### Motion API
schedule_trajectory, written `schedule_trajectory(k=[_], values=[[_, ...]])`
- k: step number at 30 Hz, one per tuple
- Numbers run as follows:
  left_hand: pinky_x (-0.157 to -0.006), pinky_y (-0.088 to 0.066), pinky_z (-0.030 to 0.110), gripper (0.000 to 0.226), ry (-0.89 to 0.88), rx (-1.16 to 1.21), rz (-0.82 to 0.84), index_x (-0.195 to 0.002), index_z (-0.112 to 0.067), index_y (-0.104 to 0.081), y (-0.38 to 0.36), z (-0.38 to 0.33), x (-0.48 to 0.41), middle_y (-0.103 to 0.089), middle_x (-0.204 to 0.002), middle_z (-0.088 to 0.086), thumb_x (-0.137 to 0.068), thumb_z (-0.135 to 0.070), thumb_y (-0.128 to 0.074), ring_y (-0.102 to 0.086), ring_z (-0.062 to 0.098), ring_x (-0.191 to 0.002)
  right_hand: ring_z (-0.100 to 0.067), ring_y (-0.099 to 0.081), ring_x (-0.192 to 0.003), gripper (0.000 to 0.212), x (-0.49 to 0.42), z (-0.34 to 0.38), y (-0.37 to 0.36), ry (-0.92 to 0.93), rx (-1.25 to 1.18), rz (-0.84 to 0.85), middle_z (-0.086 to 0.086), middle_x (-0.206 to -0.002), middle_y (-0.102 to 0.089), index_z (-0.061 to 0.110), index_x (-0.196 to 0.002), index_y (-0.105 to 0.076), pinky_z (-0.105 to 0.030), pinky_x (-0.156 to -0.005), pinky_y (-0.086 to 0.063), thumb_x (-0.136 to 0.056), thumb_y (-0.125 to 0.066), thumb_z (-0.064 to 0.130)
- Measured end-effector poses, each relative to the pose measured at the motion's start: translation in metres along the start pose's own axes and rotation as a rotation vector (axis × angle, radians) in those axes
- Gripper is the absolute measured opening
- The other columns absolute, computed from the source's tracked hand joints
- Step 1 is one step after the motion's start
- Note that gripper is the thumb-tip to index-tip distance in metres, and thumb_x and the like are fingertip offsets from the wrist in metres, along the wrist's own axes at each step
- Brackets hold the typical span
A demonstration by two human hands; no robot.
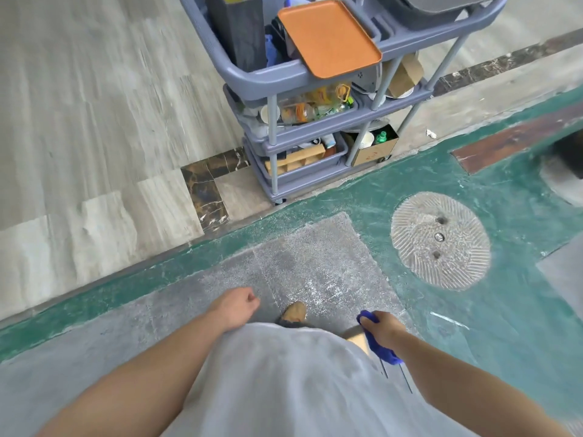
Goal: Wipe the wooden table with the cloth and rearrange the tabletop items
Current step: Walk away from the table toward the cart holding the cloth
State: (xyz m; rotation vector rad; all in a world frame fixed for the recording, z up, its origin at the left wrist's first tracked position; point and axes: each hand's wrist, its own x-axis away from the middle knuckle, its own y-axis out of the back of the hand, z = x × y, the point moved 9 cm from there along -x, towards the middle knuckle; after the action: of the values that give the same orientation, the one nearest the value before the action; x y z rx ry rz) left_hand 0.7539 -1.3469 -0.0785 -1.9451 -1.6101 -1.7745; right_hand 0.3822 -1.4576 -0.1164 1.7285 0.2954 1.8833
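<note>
Transit step — right hand clutches cloth; left hand loosely fisted, empty; cart at 12 o'clock — next, locate table.

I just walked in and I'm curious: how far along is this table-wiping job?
Nothing looks done: no wooden table is in view, only floor and a grey cart with an orange tray on top. In hand: the right hand grips the blue cloth; the left hand is a loose, empty fist. Left: the wiping and rearranging, as far as this view shows.
</note>
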Motion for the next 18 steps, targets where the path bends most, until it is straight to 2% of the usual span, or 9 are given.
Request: schedule_trajectory(k=[3, 7, 12, 15, 16, 18], values=[[-0.070, -0.042, 0.033, 0.026, 0.054, 0.006, -0.020, -0.075, -0.023, -0.056, 0.027, 0.007, -0.024, -0.066, -0.084, 0.000, -0.098, -0.031, -0.049, -0.063, 0.025, -0.087, -0.030, -0.066, -0.095, 0.034, -0.018, 0.055, 0.034, 0.076, -0.045, 0.006, -0.008, -0.098, -0.069, 0.018, -0.104, -0.064, -0.034, -0.082, -0.045, -0.103, -0.054, 0.051], [-0.069, -0.039, 0.035, 0.035, 0.135, 0.012, -0.023, -0.065, -0.018, -0.049, 0.060, 0.021, -0.050, -0.059, -0.076, 0.003, -0.099, -0.026, -0.049, -0.058, 0.026, -0.080, -0.028, -0.064, -0.088, 0.035, -0.030, 0.141, 0.073, 0.208, -0.074, 0.036, -0.006, -0.090, -0.068, 0.018, -0.104, -0.062, -0.036, -0.082, -0.046, -0.104, -0.051, 0.051], [-0.064, -0.032, 0.034, 0.037, 0.228, 0.053, -0.028, -0.070, -0.014, -0.049, 0.097, 0.050, -0.092, -0.053, -0.074, 0.006, -0.105, -0.028, -0.048, -0.051, 0.024, -0.070, -0.028, -0.065, -0.095, 0.034, -0.051, 0.234, 0.114, 0.371, -0.126, 0.057, -0.006, -0.103, -0.071, 0.019, -0.119, -0.066, -0.037, -0.087, -0.047, -0.104, -0.054, 0.047], [-0.058, -0.027, 0.034, 0.043, 0.278, 0.079, -0.027, -0.066, -0.014, -0.041, 0.115, 0.055, -0.122, -0.042, -0.066, 0.006, -0.107, -0.025, -0.047, -0.045, 0.022, -0.063, -0.027, -0.065, -0.097, 0.033, -0.072, 0.272, 0.138, 0.418, -0.089, 0.075, -0.005, -0.108, -0.072, 0.021, -0.120, -0.066, -0.037, -0.090, -0.049, -0.104, -0.055, 0.047], [-0.059, -0.029, 0.034, 0.041, 0.297, 0.104, -0.021, -0.068, -0.013, -0.043, 0.122, 0.051, -0.131, -0.042, -0.069, 0.006, -0.107, -0.024, -0.044, -0.050, 0.024, -0.066, -0.028, -0.066, -0.099, 0.033, -0.081, 0.280, 0.148, 0.420, -0.075, 0.071, -0.005, -0.110, -0.072, 0.022, -0.119, -0.066, -0.039, -0.093, -0.051, -0.103, -0.054, 0.049], [-0.072, -0.039, 0.033, 0.034, 0.300, 0.165, -0.008, -0.089, -0.008, -0.057, 0.136, 0.044, -0.152, -0.050, -0.088, 0.010, -0.110, -0.022, -0.034, -0.065, 0.029, -0.094, -0.029, -0.067, -0.100, 0.033, -0.098, 0.289, 0.171, 0.403, -0.051, 0.057, -0.005, -0.110, -0.073, 0.024, -0.118, -0.066, -0.042, -0.096, -0.052, -0.102, -0.054, 0.051]])
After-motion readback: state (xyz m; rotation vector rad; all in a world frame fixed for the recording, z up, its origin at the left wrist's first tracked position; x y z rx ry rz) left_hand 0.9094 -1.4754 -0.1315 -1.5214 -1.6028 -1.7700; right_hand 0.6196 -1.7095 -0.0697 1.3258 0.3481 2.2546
